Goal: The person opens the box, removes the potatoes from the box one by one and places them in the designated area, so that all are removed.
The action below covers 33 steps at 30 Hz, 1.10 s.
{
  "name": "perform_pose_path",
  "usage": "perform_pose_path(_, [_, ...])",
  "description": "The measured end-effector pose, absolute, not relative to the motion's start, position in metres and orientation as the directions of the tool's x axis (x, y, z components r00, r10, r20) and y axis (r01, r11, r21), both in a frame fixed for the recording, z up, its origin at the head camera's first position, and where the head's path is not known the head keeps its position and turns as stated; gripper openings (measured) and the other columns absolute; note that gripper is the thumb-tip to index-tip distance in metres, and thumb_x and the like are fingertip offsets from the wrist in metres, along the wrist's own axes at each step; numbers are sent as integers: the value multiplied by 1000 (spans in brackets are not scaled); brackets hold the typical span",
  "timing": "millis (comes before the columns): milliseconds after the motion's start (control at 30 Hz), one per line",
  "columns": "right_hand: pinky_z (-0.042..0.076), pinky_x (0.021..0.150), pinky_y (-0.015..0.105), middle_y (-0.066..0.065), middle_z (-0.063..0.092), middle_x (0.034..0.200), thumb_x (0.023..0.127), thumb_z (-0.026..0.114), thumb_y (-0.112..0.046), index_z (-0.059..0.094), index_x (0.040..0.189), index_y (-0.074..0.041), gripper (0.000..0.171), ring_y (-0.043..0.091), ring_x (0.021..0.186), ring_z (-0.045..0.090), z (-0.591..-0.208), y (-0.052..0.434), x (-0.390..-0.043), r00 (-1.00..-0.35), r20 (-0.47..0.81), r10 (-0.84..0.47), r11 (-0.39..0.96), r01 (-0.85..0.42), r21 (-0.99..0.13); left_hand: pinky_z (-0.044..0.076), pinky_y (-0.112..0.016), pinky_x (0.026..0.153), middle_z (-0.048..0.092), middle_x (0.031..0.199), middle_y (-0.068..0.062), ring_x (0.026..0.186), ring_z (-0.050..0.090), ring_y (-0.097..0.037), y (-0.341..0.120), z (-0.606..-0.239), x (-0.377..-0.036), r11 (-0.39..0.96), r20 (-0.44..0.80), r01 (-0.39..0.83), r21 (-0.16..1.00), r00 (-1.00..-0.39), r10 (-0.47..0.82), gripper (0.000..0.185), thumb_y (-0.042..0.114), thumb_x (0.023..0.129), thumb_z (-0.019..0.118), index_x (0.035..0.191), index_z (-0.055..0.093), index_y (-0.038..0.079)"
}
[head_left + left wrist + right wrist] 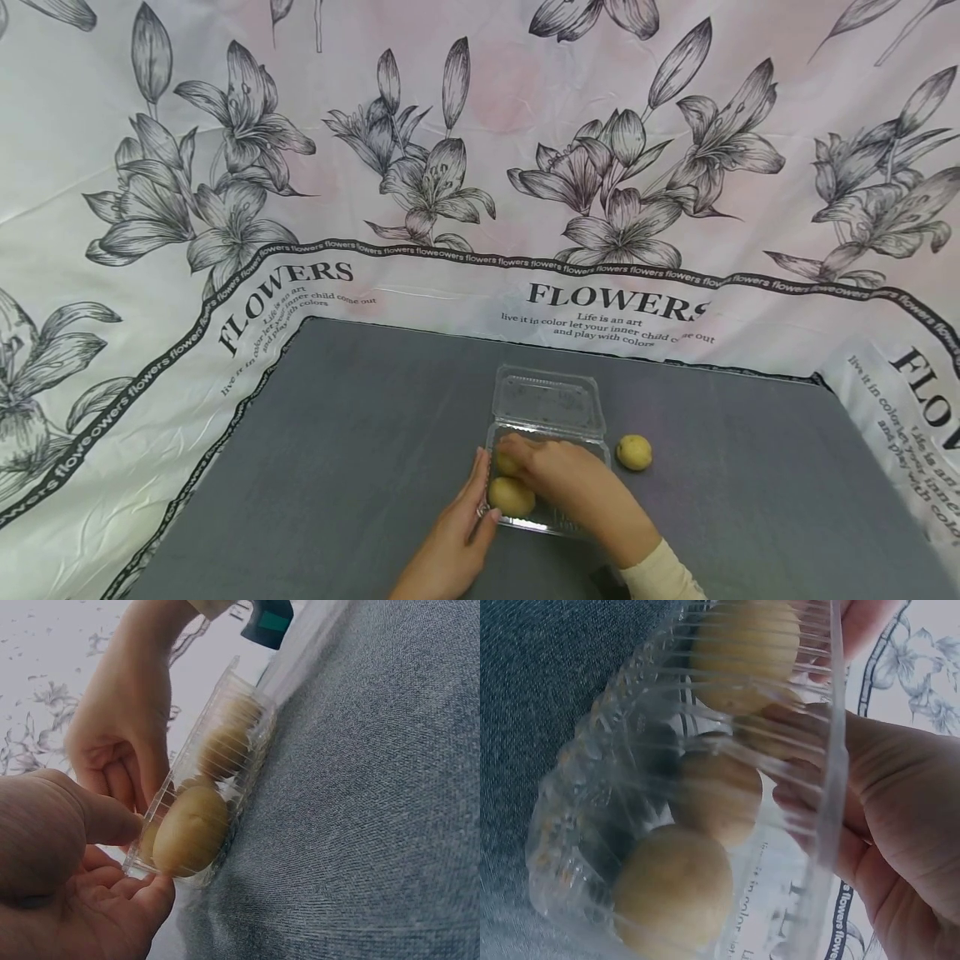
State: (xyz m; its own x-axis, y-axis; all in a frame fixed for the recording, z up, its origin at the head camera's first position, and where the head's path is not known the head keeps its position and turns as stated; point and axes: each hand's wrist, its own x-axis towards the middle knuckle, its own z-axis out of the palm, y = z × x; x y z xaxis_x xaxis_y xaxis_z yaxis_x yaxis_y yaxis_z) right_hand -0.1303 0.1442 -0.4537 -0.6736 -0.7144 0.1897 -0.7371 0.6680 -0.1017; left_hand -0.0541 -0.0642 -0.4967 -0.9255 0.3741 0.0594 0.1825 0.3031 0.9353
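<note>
A clear plastic box (555,527) sits on the grey table, its hinged lid (547,400) folded back. My left hand (453,537) grips the box's left side, thumb at the rim and fingers against the outer wall. My right hand (573,483) reaches in from above, fingers curled round a yellow potato (506,463) at the back left. Nearer to me, another potato (512,497) lies along the left wall. The wrist views show more inside, including a brownish potato (718,787) and a paler potato (673,892); in the head view my right hand hides these.
One loose potato (634,452) lies on the grey table (360,433), just right of the box. Behind and at the sides hangs a white cloth (435,287) with flower prints and lettering. A dark band with a teal patch (271,621) is at my right wrist.
</note>
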Motion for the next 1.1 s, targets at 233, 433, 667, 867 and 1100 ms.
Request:
perform_pose_path(233, [55, 52, 25, 0, 79, 95, 93, 82, -12, 64, 132, -14, 43, 19, 67, 73, -452, 150, -128, -682, 203, -702, 671, -730, -131, 17, -54, 126, 6, 176, -15, 160, 14, -32, -64, -497, -54, 310, 70, 196, 930, -925, 374, 71, 21, 113, 52, 169, 12, 2])
perform_pose_path(433, [63, 64, 32, 2, 79, 118, 96, 79, -15, 64, 134, -15, 41, 23, 81, 78, -452, 155, -127, -667, 254, -700, 666, -739, -106, 14, -40, 128, 9, 176, -17, 160, 15, -32, -64, -498, -52, 317, 85, 207, 926, -930, 358, 71, 18, 112, 54, 168, 15, 1])
perform_pose_path(667, [62, 58, 33, 4, 76, 128, 95, 81, -19, 63, 135, -16, 44, 24, 75, 77, -447, 162, -128, -655, 324, -682, 670, -738, -80, 13, -30, 126, 11, 175, -18, 160, 16, -33, -63, -497, -52, 317, 104, 220, 923, -933, 344, 70, 15, 111, 55, 168, 17, 1])
perform_pose_path(867, [65, 71, 34, 6, 72, 137, 95, 81, -18, 65, 137, -14, 45, 24, 93, 79, -442, 168, -128, -651, 347, -675, 641, -751, -159, 14, -34, 127, 12, 175, -19, 159, 18, -34, -62, -497, -52, 322, 118, 235, 917, -932, 344, 69, 15, 111, 55, 168, 17, 0])
perform_pose_path(1100, [65, 83, 37, 6, 69, 141, 93, 82, -14, 66, 141, -12, 51, 25, 107, 77, -442, 176, -130, -641, 391, -661, 615, -761, -207, 15, -46, 128, 9, 176, -16, 160, 15, -31, -62, -497, -52, 323, 88, 209, 923, -932, 352, 70, 16, 112, 54, 168, 15, 1])
